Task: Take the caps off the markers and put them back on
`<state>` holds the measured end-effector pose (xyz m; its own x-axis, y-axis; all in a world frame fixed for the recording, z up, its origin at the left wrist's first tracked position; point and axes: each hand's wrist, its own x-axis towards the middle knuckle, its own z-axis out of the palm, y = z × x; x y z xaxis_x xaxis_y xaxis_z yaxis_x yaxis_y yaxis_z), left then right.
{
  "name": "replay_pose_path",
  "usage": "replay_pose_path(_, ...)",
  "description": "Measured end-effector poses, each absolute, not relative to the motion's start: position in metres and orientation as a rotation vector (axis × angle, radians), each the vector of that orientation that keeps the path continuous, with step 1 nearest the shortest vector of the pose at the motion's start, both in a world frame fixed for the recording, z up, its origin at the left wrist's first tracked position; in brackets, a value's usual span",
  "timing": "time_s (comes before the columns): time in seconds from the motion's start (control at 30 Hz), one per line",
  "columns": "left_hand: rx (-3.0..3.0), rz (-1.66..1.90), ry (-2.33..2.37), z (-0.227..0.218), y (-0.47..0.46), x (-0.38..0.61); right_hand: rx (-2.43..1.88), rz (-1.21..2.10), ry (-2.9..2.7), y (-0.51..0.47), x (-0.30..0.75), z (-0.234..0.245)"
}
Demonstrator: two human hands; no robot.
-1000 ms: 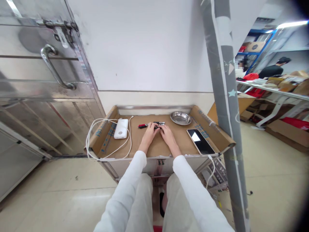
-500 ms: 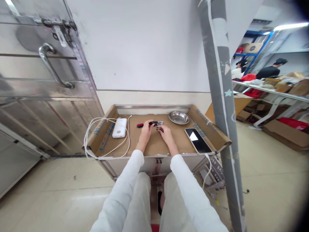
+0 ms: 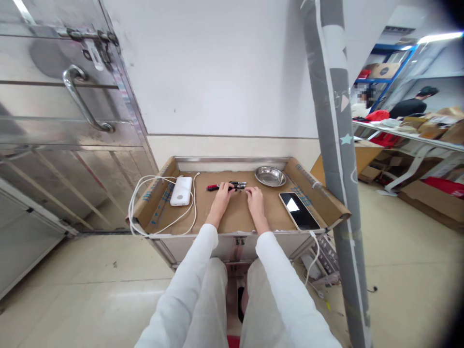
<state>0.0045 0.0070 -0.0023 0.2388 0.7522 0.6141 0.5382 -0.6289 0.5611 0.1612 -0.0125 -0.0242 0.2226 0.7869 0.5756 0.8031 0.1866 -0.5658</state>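
Toward the back of your cardboard-lined tray [image 3: 232, 160], your left hand [image 3: 223, 194] sets its fingertips on the pens [image 3: 227, 185]; grip unclear. Your right hand [image 3: 254, 198] sits palm-down just beside their right end, also unclear. Power bank [image 3: 181, 191] lies left, steel dish [image 3: 270, 176] and phone [image 3: 299, 217] right; bare cardboard runs to the near edge.

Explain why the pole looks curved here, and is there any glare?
Head view: wide-lens distortion bows the pole and door; the top-right corner goes dark; glare sits on the phone and dish; the ceiling light is blown out.
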Motion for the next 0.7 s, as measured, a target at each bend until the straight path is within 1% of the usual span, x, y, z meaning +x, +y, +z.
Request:
replay_pose_path(0.13, 2.431, 1.092, 1.292, 0.0002, 0.0042, 0.0066, -1.549, -0.032, -1.462, -0.0141, 0.1615, -0.0217)
replay_pose_path(0.23, 2.573, 0.995, 1.365, -0.0001, 0.0069, 0.0066, -1.479, -0.004, -1.504, -0.0140, 0.1610, -0.0204)
replay_pose_path(0.37, 2.637, 0.983, 1.339, -0.0042, 0.0130, 0.0059, -1.457, 0.001, -1.534, -0.0139, 0.1604, -0.0190)
replay_pose_path(0.7, 2.443, 0.946, 1.265, -0.0047, 0.0075, 0.0049, -1.383, 0.093, -1.825, -0.0101, 0.1558, -0.0237)
